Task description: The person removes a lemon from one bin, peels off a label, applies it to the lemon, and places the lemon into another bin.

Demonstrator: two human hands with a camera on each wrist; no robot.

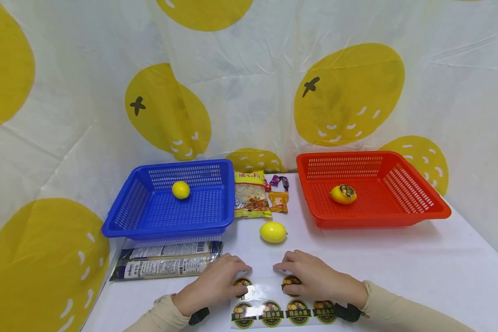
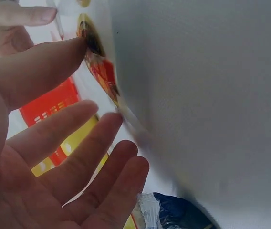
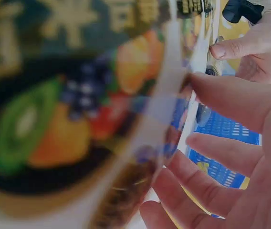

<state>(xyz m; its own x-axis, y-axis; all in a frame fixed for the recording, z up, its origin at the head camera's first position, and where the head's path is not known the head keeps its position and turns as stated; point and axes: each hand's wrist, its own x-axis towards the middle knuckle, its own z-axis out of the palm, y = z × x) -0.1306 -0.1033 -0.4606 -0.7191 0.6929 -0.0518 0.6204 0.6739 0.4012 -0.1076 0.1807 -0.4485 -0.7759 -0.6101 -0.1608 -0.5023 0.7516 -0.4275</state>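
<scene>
A transparent sticker sheet (image 1: 269, 293) is laid on the near part of the tabletop (image 1: 398, 263). Its far left portion is overlapped by the fingers of the left hand (image 1: 217, 281), and its far right portion by those of the right hand (image 1: 315, 279). Six round stickers are visible: four in the near row, two in the far row partly covered by the thumbs.

A blue basket (image 1: 199, 203) is positioned at the far left, with one lemon (image 1: 180, 190) inside. A red basket (image 1: 382, 220) is positioned at the far right; a lemon bearing a sticker (image 1: 343, 194) is contained in it. A loose lemon (image 1: 273, 232) is located between the baskets and the sheet. Two long packets (image 1: 166, 267) are laid near the blue basket.

On both hands, the fingers are spread, slightly bent, with the thumb held apart. The thumbs are placed over the far-row stickers. Nothing is gripped; firmness of contact cannot be determined.
</scene>
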